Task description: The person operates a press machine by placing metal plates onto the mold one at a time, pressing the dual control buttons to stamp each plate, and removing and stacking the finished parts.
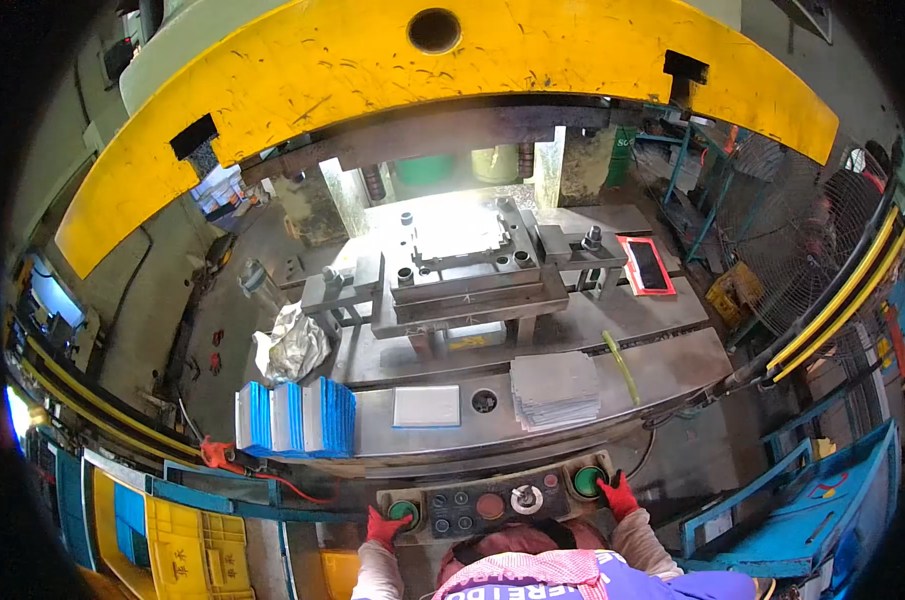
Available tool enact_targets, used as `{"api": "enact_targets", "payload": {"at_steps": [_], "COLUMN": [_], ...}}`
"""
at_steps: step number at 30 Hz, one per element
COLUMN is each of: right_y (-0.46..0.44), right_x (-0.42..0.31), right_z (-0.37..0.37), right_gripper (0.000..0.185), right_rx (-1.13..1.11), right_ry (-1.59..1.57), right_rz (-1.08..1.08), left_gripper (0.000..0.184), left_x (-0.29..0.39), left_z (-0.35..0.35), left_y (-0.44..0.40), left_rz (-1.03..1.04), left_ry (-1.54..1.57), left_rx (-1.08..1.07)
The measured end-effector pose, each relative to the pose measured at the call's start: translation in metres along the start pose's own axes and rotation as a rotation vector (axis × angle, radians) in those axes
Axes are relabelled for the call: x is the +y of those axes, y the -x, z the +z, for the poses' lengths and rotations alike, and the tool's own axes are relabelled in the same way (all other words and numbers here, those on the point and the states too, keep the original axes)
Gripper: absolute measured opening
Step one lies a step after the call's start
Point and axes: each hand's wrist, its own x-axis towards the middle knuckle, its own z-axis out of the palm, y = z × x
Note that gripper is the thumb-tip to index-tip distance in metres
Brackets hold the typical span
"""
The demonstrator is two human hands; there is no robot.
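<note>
My left hand, in a red glove, rests against the left green button of a control panel, with thumb and fingers apart. At the panel's other end, my right hand, also red-gloved, touches the right green button with its fingers apart. Neither hand holds anything. Beyond the panel, a metal die stands on the press bed, a bright sheet lying on top. A single flat plate lies on the front ledge, between blue-edged stacked plates and a grey sheet stack.
The yellow press ram spans overhead. A phone lies on a red-edged pad, right of the die. Crumpled plastic and a yellow-green strip are on the bed. Yellow crates stand lower left, a blue cart lower right.
</note>
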Motion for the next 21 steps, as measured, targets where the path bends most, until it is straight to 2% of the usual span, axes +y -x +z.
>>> {"api": "enact_targets", "payload": {"at_steps": [6,9,12,15,18,21], "right_y": [-0.027,-0.007,-0.016,-0.027,-0.035,-0.03], "right_x": [0.013,-0.013,0.001,0.009,0.023,0.013], "right_z": [0.007,0.0,0.011,0.011,0.021,0.011], "right_gripper": [0.105,0.107,0.11,0.114,0.108,0.111], "right_rx": [-0.058,0.025,0.043,-0.059,-0.07,-0.056], "right_ry": [0.044,0.09,0.133,0.113,-0.151,0.038], "right_rz": [-0.103,-0.072,-0.075,-0.02,-0.098,-0.064], "left_gripper": [0.152,0.152,0.152,0.15,0.148,0.145], "left_x": [0.015,0.008,0.003,0.003,0.012,-0.002], "left_z": [-0.002,0.0,0.0,0.001,0.001,0.005], "left_y": [0.013,0.007,0.004,0.004,0.013,0.005], "left_rz": [0.04,0.041,0.044,0.068,0.058,0.054], "left_ry": [-0.048,-0.064,-0.067,-0.054,-0.006,0.059], "left_rx": [0.02,0.028,0.029,0.056,0.046,0.058]}}
